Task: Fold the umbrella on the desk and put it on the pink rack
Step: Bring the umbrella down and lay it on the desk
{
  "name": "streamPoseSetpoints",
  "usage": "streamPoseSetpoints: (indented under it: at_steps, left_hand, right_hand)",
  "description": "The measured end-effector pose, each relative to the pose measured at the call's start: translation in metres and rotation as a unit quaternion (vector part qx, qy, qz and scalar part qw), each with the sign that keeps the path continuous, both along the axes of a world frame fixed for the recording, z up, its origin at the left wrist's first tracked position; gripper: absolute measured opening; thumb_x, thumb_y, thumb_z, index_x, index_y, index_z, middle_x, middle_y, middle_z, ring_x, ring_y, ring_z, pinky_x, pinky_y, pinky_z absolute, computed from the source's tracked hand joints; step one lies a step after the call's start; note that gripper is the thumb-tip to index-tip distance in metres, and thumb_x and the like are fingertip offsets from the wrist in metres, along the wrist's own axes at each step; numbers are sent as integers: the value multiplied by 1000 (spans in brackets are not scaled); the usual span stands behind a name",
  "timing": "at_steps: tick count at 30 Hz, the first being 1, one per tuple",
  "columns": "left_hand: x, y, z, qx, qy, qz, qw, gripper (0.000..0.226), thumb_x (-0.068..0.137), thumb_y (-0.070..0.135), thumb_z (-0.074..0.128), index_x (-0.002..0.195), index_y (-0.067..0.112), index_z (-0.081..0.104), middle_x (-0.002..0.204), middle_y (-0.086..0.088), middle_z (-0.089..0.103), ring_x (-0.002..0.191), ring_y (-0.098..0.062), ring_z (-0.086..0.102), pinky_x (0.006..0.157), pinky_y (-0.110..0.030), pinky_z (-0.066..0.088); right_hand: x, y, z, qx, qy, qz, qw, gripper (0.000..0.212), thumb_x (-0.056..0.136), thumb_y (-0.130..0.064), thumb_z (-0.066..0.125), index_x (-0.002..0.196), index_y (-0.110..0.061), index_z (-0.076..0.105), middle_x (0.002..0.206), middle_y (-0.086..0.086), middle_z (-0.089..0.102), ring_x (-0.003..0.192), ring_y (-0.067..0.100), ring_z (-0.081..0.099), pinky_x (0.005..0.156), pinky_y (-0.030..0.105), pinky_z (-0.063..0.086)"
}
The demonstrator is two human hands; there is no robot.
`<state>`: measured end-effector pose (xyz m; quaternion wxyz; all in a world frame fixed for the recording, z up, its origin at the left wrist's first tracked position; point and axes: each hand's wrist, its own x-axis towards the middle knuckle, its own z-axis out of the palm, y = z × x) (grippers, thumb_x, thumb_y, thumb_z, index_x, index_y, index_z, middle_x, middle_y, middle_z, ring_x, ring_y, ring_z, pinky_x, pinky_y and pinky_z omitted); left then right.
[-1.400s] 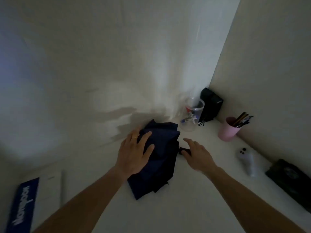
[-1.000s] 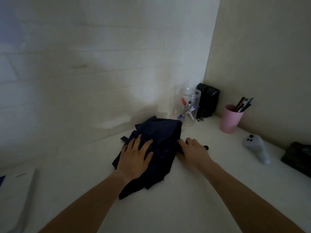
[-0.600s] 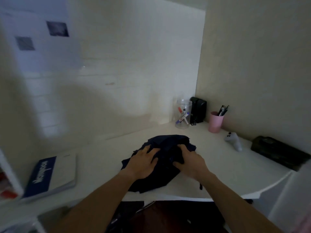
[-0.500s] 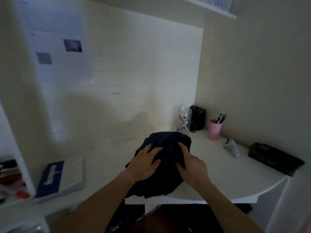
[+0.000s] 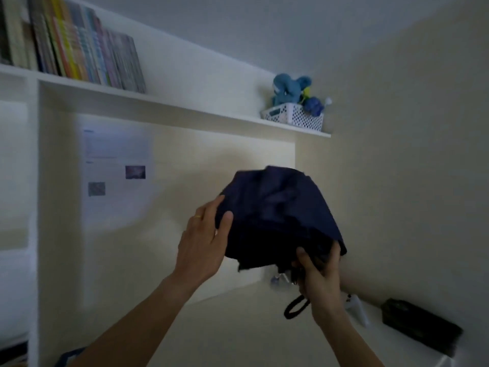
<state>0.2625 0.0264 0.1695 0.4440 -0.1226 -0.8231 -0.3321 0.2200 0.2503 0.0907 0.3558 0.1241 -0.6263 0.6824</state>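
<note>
We hold one umbrella [image 5: 280, 215], dark navy and half-collapsed, its soft canopy bunched into a rounded dome, lifted above the desk [image 5: 238, 327]. Our two hands are on it. The left hand [image 5: 203, 242] lies flat against the canopy's left side, fingers spread, thumb pressing the cloth; a ring shows on one finger. The right hand [image 5: 321, 276] is clenched around the handle under the canopy's lower right edge, and one black wrist loop [image 5: 296, 308] dangles below it. On the desk to the right lie one white controller [image 5: 357, 308] and one dark, flat case [image 5: 420, 324]. Above, one white shelf [image 5: 185, 112] carries a row of books [image 5: 79, 49] and one perforated basket [image 5: 296, 117] with blue plush toys [image 5: 291, 88].
</note>
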Motion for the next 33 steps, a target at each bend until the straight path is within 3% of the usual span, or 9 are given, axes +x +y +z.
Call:
streamPoseSetpoints:
  at_steps: [4,8,11,14,19,23,25,29,33]
  left_hand:
    - [5,1,12,-15,31,-40,999,47,104,56,31,150,52,24,151,16,39,131,-10,45,102,-38,45]
    - [0,4,17,-27,16,-46,998,45,103,52,39,147,50,28,148,20,39,130,-7,45,104,-39,44]
    - [-5,2,17,-19,-1,-24,1000,39,102,41,49,139,38,38,135,13,46,121,-16,52,97,-42,47]
    - [-6,0,14,-25,-16,-11,1000,39,102,37,47,139,35,36,132,15,45,123,-14,49,99,-42,46]
    - [2,3,13,22,15,-26,999,51,101,29,51,148,34,30,138,17,41,129,-11,44,105,-41,42]
    - [23,13,18,26,122,-12,992,64,88,18,48,151,20,35,148,0,42,133,-16,43,113,-42,39]
    - [37,19,23,-24,186,-9,982,68,80,16,53,147,15,42,148,-3,43,134,-19,42,114,-39,36]
    - [56,45,27,-103,187,-54,975,39,94,37,55,131,23,59,132,6,53,122,-13,51,101,-33,46]
    - [67,78,27,3,64,-98,993,40,85,64,65,108,32,61,90,14,64,80,-4,65,71,-29,57]
  right_hand:
    - [-14,8,10,121,39,-153,980,70,93,-31,64,149,-29,21,93,-5,70,82,19,71,67,31,53]
    - [-21,5,18,203,73,-236,948,44,91,-22,68,127,-18,42,77,12,72,68,38,68,54,34,47]
    - [-18,2,29,204,80,-216,952,79,94,-27,62,155,-36,14,94,10,75,72,35,69,63,42,56]
    - [-16,2,30,245,110,-241,932,90,94,-25,62,156,-45,0,104,12,74,78,35,70,65,40,56]
    - [-19,-5,13,252,115,-255,926,75,96,-26,57,154,-32,10,101,9,71,67,28,66,56,33,49]
    - [-16,-15,0,251,127,-270,921,73,95,-18,62,152,-26,17,108,13,70,65,32,67,52,32,48]
    - [-12,-19,0,262,132,-293,910,48,94,-16,59,136,-18,36,101,12,68,62,33,65,48,32,46]
    - [-14,-24,0,295,82,-299,904,20,92,-17,56,100,-21,38,81,8,63,62,31,62,47,43,48]
    - [-12,-32,-3,347,22,-257,902,24,97,-23,47,119,-21,42,109,11,65,89,32,65,69,48,56]
